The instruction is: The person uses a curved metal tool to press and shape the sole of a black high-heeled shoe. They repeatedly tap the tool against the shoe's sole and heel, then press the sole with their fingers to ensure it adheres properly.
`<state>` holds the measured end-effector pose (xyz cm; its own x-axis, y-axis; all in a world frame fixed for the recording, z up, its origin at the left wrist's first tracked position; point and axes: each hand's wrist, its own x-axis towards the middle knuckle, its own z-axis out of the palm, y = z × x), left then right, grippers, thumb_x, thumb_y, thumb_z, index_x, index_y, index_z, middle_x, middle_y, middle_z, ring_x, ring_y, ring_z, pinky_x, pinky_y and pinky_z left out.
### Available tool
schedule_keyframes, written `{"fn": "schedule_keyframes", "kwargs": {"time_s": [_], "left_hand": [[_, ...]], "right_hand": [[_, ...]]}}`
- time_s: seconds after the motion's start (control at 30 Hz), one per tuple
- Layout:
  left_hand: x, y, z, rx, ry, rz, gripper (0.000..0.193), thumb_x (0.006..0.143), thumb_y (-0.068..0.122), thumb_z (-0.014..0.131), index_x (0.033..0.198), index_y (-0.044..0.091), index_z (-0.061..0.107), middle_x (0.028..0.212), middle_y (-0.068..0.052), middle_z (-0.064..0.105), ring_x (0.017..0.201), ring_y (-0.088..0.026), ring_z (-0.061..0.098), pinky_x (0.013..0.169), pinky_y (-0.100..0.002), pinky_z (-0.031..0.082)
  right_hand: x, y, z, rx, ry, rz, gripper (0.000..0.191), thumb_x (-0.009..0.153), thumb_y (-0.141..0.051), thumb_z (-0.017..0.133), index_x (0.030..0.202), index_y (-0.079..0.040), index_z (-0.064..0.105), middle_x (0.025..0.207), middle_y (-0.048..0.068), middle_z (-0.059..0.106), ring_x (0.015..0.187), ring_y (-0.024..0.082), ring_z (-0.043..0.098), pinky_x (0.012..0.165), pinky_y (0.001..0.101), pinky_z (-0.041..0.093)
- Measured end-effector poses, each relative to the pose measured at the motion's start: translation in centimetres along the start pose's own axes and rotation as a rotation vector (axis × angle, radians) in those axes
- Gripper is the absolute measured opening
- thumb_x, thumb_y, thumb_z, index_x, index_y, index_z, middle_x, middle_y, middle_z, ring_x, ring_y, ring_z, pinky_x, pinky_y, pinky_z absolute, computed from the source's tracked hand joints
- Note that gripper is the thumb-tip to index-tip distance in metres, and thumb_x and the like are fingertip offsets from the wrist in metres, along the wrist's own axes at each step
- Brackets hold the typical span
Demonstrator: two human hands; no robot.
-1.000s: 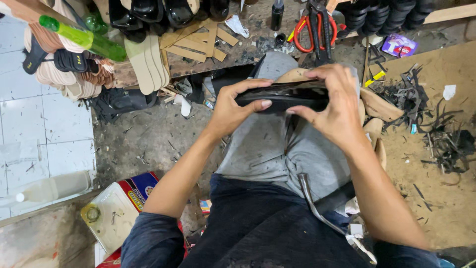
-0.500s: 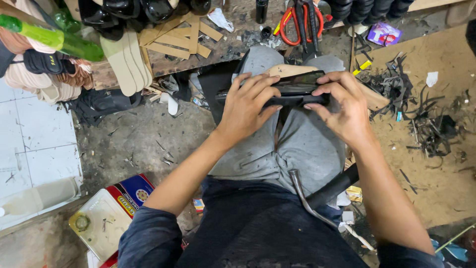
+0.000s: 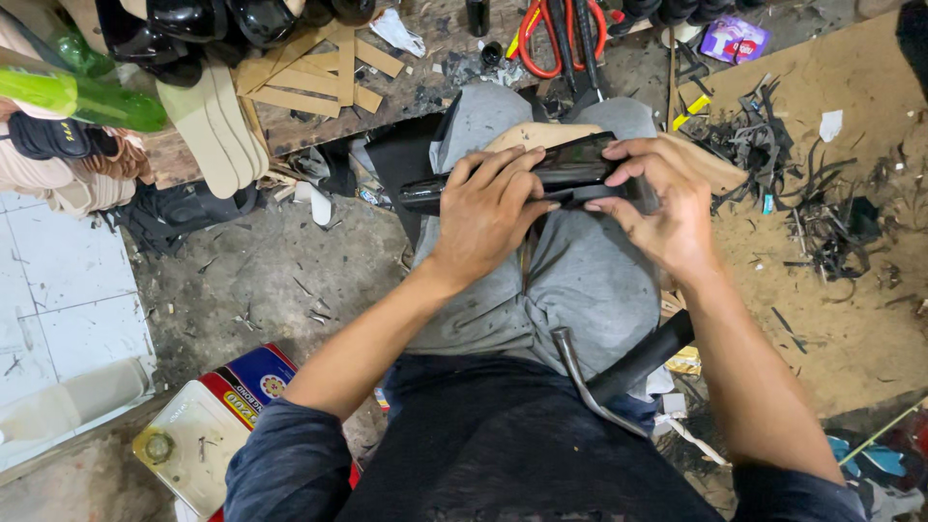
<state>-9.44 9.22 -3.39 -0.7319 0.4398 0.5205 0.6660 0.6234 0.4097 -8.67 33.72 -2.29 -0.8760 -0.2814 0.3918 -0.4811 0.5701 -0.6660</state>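
Both hands grip a black shoe piece (image 3: 570, 166) over the lap: left hand (image 3: 488, 208) spread and pressing on top, right hand (image 3: 667, 198) closed round its far end. It looks like pressing or shaping; steady, even pressure seems called for. Red scissors (image 3: 561, 24) lie beyond on the worktop (image 3: 416, 87)

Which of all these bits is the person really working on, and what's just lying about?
In use:
- black shoe piece
- left hand
- right hand
- tan board beneath it

Lying about:
- red scissors
- insoles
- green bottle
- tin
- black scraps
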Motion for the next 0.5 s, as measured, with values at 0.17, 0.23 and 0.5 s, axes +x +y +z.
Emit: {"fn": "schedule_keyframes", "kwargs": {"time_s": [0.17,0.23,0.5], "left_hand": [[-0.5,-0.1,0.3,-0.023,0.051,-0.007,0.029,0.082,0.024,0.085,0.094,0.01,0.063,0.125,-0.007,0.071,0.118,-0.025,0.067,0.096,-0.042,0.046],[-0.5,0.0,0.3,-0.03,0.063,-0.03,0.029,0.083,0.024,0.085,0.093,0.01,0.063,0.124,-0.008,0.071,0.116,-0.026,0.067,0.096,-0.042,0.046],[0.6,0.2,-0.1,-0.073,0.072,-0.07,0.03,0.084,0.027,0.085,0.094,0.009,0.062,0.122,-0.008,0.072,0.113,-0.026,0.068,0.093,-0.041,0.047]], "right_hand": [[-0.1,0.4,0.7,0.336,0.039,0.229,0.043,0.079,-0.004,0.09,0.104,-0.003,0.056,0.121,0.007,0.067,0.123,0.02,0.068,0.109,0.0337,0.058],[0.3,0.3,0.8,0.4,0.031,0.311,0.044,0.076,0.0,0.089,0.107,-0.003,0.057,0.119,0.006,0.067,0.121,0.017,0.068,0.109,0.0325,0.058],[2.3,-1.2,-0.8,0.038,-0.164,-0.004,0.053,0.07,-0.002,0.089,0.12,0.0,0.072,0.126,0.015,0.071,0.122,0.031,0.067,0.11,0.0468,0.045]]}}
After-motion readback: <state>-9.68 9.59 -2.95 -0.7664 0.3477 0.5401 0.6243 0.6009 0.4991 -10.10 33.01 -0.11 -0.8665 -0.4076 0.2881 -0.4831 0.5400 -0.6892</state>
